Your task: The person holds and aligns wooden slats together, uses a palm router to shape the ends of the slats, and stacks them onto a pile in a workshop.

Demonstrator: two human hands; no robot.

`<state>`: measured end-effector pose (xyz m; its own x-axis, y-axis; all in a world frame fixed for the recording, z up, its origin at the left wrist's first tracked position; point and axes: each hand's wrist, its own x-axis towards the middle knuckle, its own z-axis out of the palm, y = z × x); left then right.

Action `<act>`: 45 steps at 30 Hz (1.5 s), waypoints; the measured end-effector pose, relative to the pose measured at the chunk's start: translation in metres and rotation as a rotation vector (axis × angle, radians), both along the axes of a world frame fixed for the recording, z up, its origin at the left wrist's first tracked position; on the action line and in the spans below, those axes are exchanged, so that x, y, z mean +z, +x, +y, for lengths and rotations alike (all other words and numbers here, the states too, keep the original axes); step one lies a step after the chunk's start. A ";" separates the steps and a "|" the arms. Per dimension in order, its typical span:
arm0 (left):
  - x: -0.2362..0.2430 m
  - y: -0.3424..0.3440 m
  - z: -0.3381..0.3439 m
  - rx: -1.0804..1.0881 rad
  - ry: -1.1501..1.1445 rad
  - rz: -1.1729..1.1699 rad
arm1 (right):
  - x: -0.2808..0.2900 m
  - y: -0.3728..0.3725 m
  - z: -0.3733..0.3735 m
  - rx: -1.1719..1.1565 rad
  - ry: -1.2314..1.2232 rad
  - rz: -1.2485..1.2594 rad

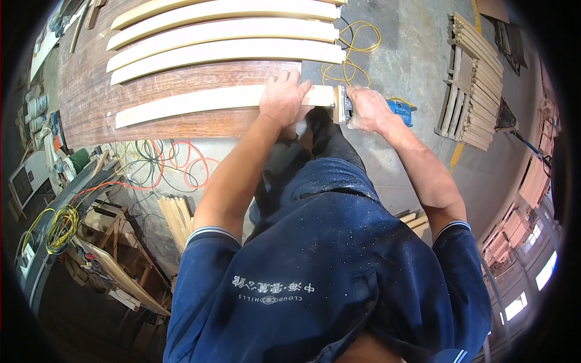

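Observation:
A long, pale wooden slat (pixel 193 105) lies across the front of the brown worktable, its right end sticking out past the table's edge. My left hand (pixel 282 100) is closed over the slat close to that end, with the thumb toward the right. In my right hand (pixel 368 110) is a blue power sander (pixel 402 113), its flat pad upright against the slat's end. The fingers of that hand wrap round the tool's front, and part of its body is hidden behind them.
Several similar slats (pixel 224 54) lie side by side farther back on the brown worktable (pixel 91 91). A yellow cord (pixel 367 30) loops over the floor beyond the right edge. Stacked wooden parts (pixel 478 91) stand at right. Red and black hoses (pixel 160 160) trail at left.

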<state>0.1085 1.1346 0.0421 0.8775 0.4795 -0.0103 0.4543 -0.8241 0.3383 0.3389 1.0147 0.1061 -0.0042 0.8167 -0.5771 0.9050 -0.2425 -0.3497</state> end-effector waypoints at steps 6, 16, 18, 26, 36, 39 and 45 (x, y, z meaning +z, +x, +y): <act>0.000 0.000 -0.001 0.013 0.028 -0.041 | 0.001 0.000 0.002 0.001 -0.003 -0.005; -0.001 0.000 -0.001 0.020 0.047 -0.058 | 0.006 0.002 0.013 -0.022 -0.056 0.009; -0.002 0.000 -0.001 0.021 0.047 -0.054 | 0.004 0.004 0.015 -0.015 -0.063 0.011; 0.003 0.000 -0.001 -0.002 0.041 0.002 | 0.008 0.008 0.029 -0.109 -0.148 0.077; 0.012 0.002 0.000 -0.025 0.032 0.070 | -0.011 0.021 0.037 -0.093 -0.166 0.073; 0.012 0.001 0.001 -0.051 0.007 0.102 | -0.012 0.023 0.040 -0.088 -0.167 0.068; 0.006 0.001 0.000 -0.048 0.019 0.079 | -0.019 0.028 0.045 -0.103 -0.180 0.089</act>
